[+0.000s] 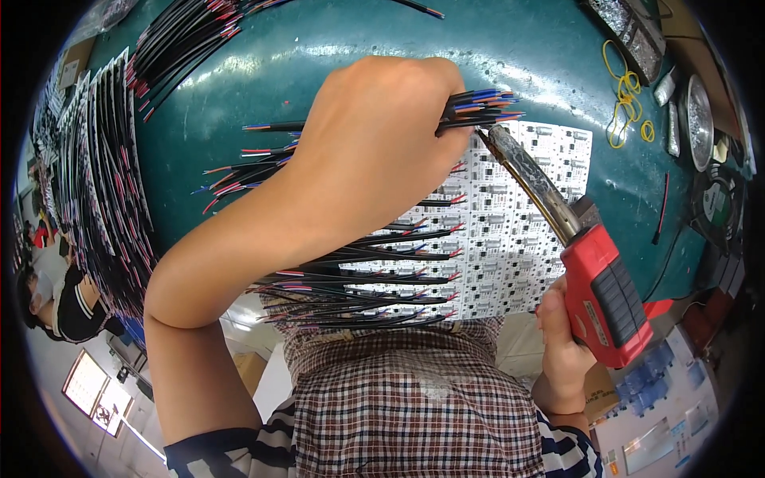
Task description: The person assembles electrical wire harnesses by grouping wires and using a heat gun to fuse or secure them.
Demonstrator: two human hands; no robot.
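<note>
Head view, near to far: right hand (567, 350) gripping the red soldering gun (602, 299) by its handle, tip reaching the white circuit panel (526, 239). Left hand (382, 151) closing around 1 bundle of thin wires (478, 107), fingers probably pinching near the stripped ends. Light, floppy, best held close to the tips.

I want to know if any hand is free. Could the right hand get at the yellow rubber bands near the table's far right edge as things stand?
Probably not right away: the right hand is closed around the red soldering iron. The way to the yellow rubber bands on the green table looks open, but the grip is occupied.
</note>
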